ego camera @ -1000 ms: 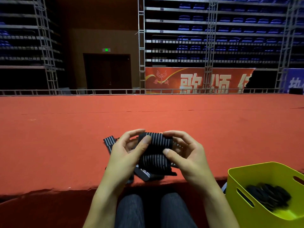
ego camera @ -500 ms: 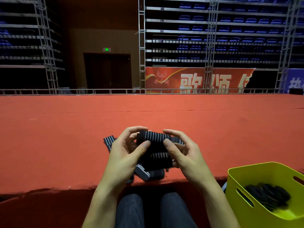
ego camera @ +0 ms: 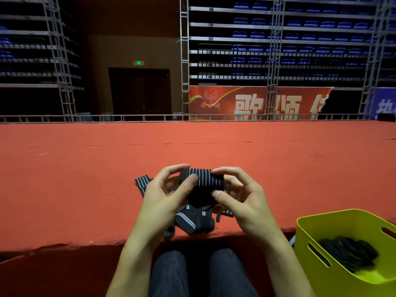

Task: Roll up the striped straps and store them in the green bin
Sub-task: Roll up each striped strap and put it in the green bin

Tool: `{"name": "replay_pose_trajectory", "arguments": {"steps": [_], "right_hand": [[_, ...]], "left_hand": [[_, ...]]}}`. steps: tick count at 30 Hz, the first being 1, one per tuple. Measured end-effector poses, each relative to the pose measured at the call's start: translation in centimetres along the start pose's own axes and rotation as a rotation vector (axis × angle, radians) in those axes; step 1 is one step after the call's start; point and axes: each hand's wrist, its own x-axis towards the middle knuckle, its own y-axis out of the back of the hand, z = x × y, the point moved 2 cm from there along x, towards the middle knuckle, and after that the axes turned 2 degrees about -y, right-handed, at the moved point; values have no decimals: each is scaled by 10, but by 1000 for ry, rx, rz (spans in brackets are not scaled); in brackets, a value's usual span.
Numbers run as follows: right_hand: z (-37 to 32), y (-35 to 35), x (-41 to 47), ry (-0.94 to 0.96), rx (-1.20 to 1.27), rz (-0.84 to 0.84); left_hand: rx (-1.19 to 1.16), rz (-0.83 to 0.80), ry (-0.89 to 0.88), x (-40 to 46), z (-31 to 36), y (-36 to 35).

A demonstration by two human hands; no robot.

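Observation:
A black strap with thin white stripes (ego camera: 202, 182) is wound into a thick roll held above the red carpet. My left hand (ego camera: 165, 198) grips its left end, thumb across the front. My right hand (ego camera: 242, 196) grips the right end, with the thumb under the roll and fingers over the top. A short tail hangs below the roll. More striped straps (ego camera: 194, 221) lie loose on the carpet under my hands, one end poking out at the left. The green bin (ego camera: 317, 230) stands at the lower right with several dark rolled straps (ego camera: 347, 251) inside.
The red carpeted stage (ego camera: 85, 179) stretches ahead, and its front edge runs just below my hands. My knees in dark trousers (ego camera: 201, 273) sit under that edge. A metal rail, truss towers and a red banner stand far behind.
The roll has grown thicker as both hands turned it. The hanging tail has become shorter. The hands stay in nearly the same place.

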Motion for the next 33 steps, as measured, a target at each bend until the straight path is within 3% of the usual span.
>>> {"name": "replay_pose_trajectory", "arguments": {"steps": [11, 16, 25, 33], "right_hand": [[-1, 3, 3, 68, 51, 139], [-5, 2, 1, 108, 29, 167], [-5, 10, 2, 124, 15, 223], [-3, 7, 3, 122, 57, 180]], "left_hand": [[-20, -77, 120, 0, -11, -6], [-1, -23, 89, 3, -12, -4], [142, -68, -7, 2, -3, 0], [209, -82, -68, 2, -1, 3]]}}
